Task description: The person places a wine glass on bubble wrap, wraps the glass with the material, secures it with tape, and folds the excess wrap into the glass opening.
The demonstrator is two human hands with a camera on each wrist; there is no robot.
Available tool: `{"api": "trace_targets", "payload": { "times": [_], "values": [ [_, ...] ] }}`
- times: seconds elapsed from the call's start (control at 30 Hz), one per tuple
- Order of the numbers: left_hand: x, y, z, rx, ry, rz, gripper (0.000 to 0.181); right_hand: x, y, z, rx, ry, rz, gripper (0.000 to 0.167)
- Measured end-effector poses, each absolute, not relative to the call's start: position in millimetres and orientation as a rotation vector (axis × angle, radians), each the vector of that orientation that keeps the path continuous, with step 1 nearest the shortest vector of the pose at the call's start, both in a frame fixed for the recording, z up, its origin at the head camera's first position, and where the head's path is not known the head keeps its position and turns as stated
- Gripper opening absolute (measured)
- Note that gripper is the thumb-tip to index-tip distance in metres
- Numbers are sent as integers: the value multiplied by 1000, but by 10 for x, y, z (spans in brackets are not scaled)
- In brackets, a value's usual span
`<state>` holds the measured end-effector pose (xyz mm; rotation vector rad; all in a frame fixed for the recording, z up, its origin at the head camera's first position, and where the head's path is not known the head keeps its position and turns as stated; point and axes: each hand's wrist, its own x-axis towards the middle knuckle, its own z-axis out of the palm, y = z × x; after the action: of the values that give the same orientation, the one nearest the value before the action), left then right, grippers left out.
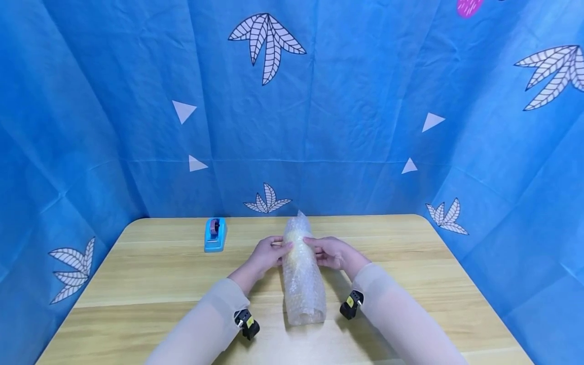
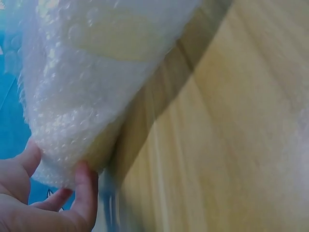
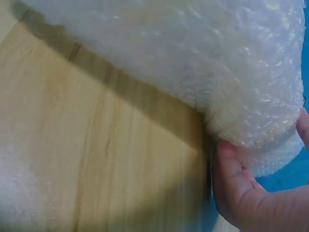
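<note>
A roll of bubble wrap lies lengthwise on the table, its far end narrowing to a point and its near end showing an open edge. Something yellowish shows faintly through the layers; its kind is hidden. My left hand grips the roll's far part from the left, thumb on top. From the right, my right hand holds it at about the same height, thumb also on top. Both wrist views show fingers curled round the sides of the bubble wrap.
A blue tape dispenser with a roll of tape stands at the table's back left. The wooden table ends at a blue patterned curtain behind and at both sides. A small black camera sits on each wrist.
</note>
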<state>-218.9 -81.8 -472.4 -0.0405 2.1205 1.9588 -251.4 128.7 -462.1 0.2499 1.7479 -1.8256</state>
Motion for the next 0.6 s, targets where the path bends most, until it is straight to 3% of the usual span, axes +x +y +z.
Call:
{"api": "trace_targets", "payload": {
  "times": [0.6],
  "values": [
    [-2150,-803,-4615,-235,1909,1956,60,-2471,1293,-4603,236,1687,-1787,56]
  ]
}}
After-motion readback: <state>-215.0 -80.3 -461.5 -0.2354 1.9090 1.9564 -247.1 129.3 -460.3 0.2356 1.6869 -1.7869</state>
